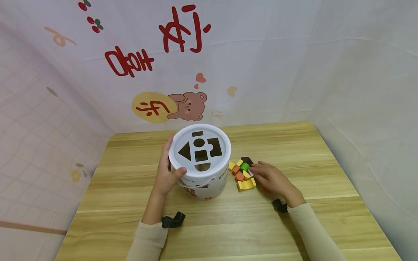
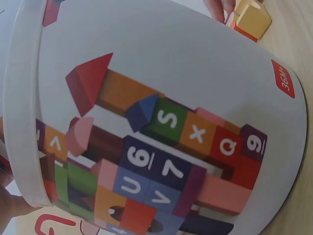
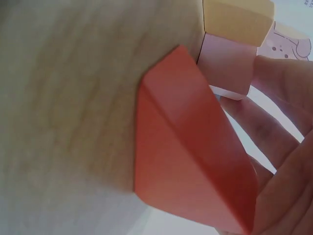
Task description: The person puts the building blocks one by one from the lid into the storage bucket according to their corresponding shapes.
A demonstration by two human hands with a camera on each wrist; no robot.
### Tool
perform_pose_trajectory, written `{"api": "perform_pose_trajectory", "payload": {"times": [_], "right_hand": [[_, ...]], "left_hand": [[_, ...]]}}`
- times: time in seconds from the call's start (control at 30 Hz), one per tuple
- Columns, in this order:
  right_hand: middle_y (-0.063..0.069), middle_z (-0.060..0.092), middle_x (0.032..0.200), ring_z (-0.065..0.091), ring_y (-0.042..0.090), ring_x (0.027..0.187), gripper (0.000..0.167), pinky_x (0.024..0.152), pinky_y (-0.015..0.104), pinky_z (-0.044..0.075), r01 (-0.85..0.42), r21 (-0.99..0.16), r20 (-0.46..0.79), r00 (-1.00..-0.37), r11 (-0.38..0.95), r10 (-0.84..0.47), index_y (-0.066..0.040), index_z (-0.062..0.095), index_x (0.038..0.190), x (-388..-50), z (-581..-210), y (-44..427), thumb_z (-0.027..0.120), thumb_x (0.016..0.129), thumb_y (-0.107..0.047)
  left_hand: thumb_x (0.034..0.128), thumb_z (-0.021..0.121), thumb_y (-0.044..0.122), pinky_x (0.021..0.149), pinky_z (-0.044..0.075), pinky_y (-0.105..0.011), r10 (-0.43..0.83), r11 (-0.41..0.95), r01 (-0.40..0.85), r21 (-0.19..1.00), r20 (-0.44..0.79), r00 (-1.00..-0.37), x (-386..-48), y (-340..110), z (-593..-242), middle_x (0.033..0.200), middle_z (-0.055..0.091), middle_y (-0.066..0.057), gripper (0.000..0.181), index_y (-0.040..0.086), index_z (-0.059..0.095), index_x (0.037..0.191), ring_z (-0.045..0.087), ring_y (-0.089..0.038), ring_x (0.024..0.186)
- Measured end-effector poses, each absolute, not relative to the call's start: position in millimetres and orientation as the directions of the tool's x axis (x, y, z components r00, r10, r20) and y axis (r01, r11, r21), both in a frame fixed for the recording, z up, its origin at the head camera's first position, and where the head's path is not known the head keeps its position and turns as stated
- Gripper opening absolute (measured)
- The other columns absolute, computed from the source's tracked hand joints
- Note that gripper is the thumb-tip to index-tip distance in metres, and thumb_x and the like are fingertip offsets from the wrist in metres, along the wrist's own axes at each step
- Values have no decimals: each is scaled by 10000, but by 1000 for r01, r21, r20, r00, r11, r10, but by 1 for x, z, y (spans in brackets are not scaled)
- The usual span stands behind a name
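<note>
A white bucket with printed block pictures stands on the table, its grey-white lid pierced with shaped holes. My left hand grips its left side, thumb on the rim by the lid; in the left wrist view the bucket's printed wall fills most of the frame. Right of the bucket lies a small heap of coloured blocks. My right hand is at the heap's right side, fingertips touching a pink block, fingers fairly straight. Close to the palm lies a red triangular block.
In the heap are a yellow arched block, a green block, an orange round block and a dark brown block. The wooden table meets a printed cloth wall behind. Black wrist mounts sit by both sleeves.
</note>
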State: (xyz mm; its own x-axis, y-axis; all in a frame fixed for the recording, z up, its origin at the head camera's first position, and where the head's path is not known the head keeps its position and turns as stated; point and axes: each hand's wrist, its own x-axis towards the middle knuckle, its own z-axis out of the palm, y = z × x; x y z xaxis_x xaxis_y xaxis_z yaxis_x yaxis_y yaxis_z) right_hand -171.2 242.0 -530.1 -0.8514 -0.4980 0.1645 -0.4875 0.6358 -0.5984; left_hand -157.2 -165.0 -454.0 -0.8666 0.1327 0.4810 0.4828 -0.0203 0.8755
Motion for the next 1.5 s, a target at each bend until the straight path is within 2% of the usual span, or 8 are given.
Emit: {"api": "perform_pose_trajectory", "payload": {"times": [0.17,0.37,0.57,0.87,1.2,1.27,1.37,1.5], "right_hand": [[204,687,1355,537,518,1351,339,1107,655,416,-489,-599,158,-848,634,-505,8,722,1322,-172,-529,244,717,983,-9],[159,728,1275,647,432,1237,330,1039,610,501,-518,-579,205,-840,629,-503,-20,749,1284,-174,-533,245,765,955,-15],[63,737,1247,702,299,1145,283,978,543,560,-516,-578,237,-847,632,-476,-93,780,1267,-171,-526,242,761,989,-140],[158,744,1251,703,396,1158,348,962,580,556,-579,-507,357,-815,638,-456,-45,775,1259,-168,-503,242,815,913,-37],[150,754,1216,740,359,1066,393,844,534,601,-675,-428,498,-731,601,-467,-48,798,1214,-172,-466,231,858,833,25],[139,755,1222,741,344,1069,372,840,510,602,-700,-405,528,-704,589,-474,-51,797,1218,-174,-456,228,855,853,-15],[124,756,1219,748,320,1046,307,825,444,607,-736,-368,574,-661,568,-483,-58,799,1219,-177,-442,224,779,964,-228],[112,762,1211,751,319,1043,509,802,348,607,-773,-337,622,-612,538,-489,-74,802,1221,-180,-425,217,571,1042,-492]], "left_hand": [[799,806,714,1210,252,-488,117,-44,468,883,469,-875,-153,-160,-455,1651,375,-97,1216,151,208,1697,372,-302,1466],[799,805,714,1222,160,-624,114,-34,459,888,460,-881,-152,-158,-457,1686,333,-64,1227,145,195,1699,324,-295,1505],[806,801,708,1228,114,-665,119,-10,462,887,460,-880,-151,-160,-458,1698,322,-49,1194,174,216,1698,315,-291,1522],[812,799,701,1235,80,-665,111,24,474,880,469,-876,-149,-162,-457,1708,318,-44,1152,200,254,1694,250,-280,1571],[822,798,686,1240,73,-654,114,24,481,876,476,-872,-151,-162,-457,1709,318,-39,1119,237,256,1692,228,-265,1585],[821,798,687,1241,75,-655,111,22,483,875,478,-871,-151,-162,-457,1709,319,-38,1117,239,261,1691,231,-266,1584],[830,794,680,1240,79,-657,113,21,488,873,483,-869,-151,-162,-457,1713,309,-42,1113,237,251,1694,228,-274,1586],[829,794,682,1242,89,-653,115,20,484,875,479,-870,-151,-163,-457,1715,306,-40,1119,239,243,1696,240,-276,1581]]}}
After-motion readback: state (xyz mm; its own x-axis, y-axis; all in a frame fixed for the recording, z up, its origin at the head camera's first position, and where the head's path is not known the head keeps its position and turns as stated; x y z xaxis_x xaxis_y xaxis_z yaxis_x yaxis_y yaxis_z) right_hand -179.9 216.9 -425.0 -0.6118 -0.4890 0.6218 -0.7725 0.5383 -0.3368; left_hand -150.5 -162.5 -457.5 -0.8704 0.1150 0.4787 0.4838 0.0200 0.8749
